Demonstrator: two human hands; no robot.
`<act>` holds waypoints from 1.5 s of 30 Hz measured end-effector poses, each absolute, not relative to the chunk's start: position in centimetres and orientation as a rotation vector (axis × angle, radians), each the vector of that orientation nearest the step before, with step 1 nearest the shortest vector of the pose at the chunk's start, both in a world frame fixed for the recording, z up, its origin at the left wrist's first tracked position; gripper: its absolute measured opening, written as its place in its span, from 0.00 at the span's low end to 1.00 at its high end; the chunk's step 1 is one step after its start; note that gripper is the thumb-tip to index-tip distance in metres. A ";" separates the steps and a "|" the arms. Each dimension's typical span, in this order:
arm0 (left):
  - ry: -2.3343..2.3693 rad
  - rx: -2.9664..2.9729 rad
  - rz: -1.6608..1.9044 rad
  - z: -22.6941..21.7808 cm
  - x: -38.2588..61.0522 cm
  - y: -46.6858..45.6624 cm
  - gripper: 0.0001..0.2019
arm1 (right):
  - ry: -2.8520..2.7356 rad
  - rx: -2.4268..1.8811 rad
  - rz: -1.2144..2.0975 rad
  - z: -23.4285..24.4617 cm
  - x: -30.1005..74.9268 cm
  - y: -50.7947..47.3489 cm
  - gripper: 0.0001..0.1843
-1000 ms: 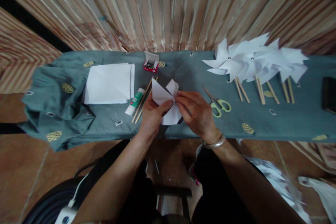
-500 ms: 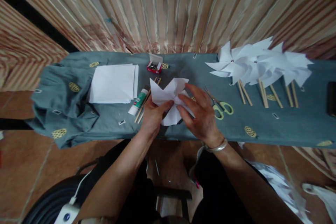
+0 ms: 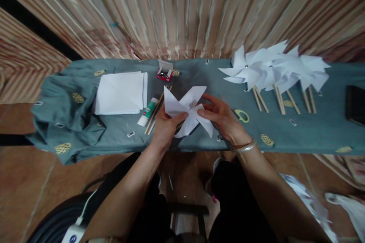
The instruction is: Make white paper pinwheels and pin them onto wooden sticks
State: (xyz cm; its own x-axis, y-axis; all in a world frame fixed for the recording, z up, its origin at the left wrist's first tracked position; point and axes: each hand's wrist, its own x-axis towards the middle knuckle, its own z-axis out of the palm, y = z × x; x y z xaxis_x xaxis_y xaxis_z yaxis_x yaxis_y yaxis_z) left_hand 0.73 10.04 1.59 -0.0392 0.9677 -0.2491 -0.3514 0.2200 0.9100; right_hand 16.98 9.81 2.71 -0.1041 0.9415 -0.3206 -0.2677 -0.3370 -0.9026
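Note:
Between my hands is a white paper pinwheel [image 3: 190,102] with its blades folded in to the middle. My left hand [image 3: 167,123] grips it from the left, thumb pressed near the centre. At the right blade, my right hand [image 3: 221,115] pinches the paper with the thumb in front and fingers behind. Just left of my left hand lie a green and white glue stick [image 3: 148,112] and several wooden sticks [image 3: 155,112]. Beyond the pinwheel stands an open red box [image 3: 164,74] of small metal pins. Scissors with light green handles [image 3: 242,115] are partly hidden behind my right hand.
A stack of white paper [image 3: 119,93] lies on the left of the cloth-covered table [image 3: 196,74]. Several finished pinwheels [image 3: 270,66] on sticks overlap at the back right. A dark object [image 3: 355,104] sits at the right edge. A pleated curtain [image 3: 182,15] hangs behind.
My right hand has moved from over the pinwheel's centre to its right edge, uncovering the folded blades. It now covers part of the scissors. The view has shifted slightly.

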 end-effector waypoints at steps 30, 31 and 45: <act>1.096 0.840 1.167 1.4 1.0 9.9 0.24 | -0.878 -1.221 1.490 1.5 16.0 9.6 0.28; 1.088 0.847 1.167 1.4 1.0 9.9 0.24 | -0.880 -1.227 1.484 1.6 16.0 9.6 0.28; 1.153 0.901 1.185 0.5 0.7 10.5 0.25 | -0.933 -1.248 1.419 1.7 15.5 9.6 0.30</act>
